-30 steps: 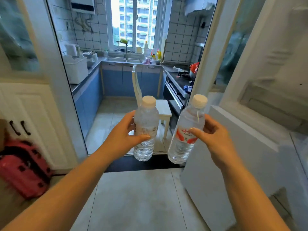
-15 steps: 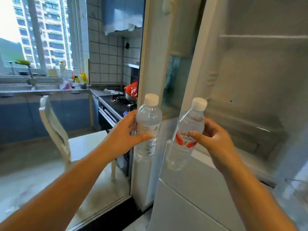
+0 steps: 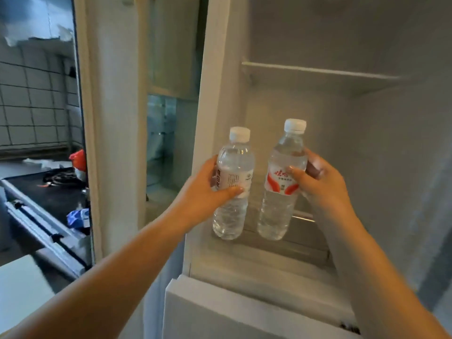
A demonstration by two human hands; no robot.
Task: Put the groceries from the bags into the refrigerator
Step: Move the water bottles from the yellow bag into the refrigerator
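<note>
Two water bottles were held upright side by side in front of the open refrigerator [image 3: 367,167], at the mouth of its lower compartment. The left bottle [image 3: 232,184], with a white label and white cap, was gripped by our left hand [image 3: 203,192]: the thumb lay across the label on the near side and the fingers curled round the far side. The right bottle [image 3: 281,182], with a red-and-white label and white cap, was gripped by our right hand [image 3: 322,184] in the same way, thumb on the label and fingers wrapped behind. The bottles stood near each other but apart, and their bases hung just above the lower shelf [image 3: 293,243]; we could not tell whether either base touched it. An upper shelf [image 3: 318,73] ran across the compartment well above the caps. To the left of the refrigerator, past a white door frame [image 3: 110,118], a stove [image 3: 49,192] and a tiled wall [image 3: 34,106] were visible.

We judged the step in hand to be placing both bottles inside. The next move would call for carrying them farther in, lowering them until the bases sat flat on the lower shelf, and only then loosening each grip, since a tall narrow bottle released at a tilt could topple.
</note>
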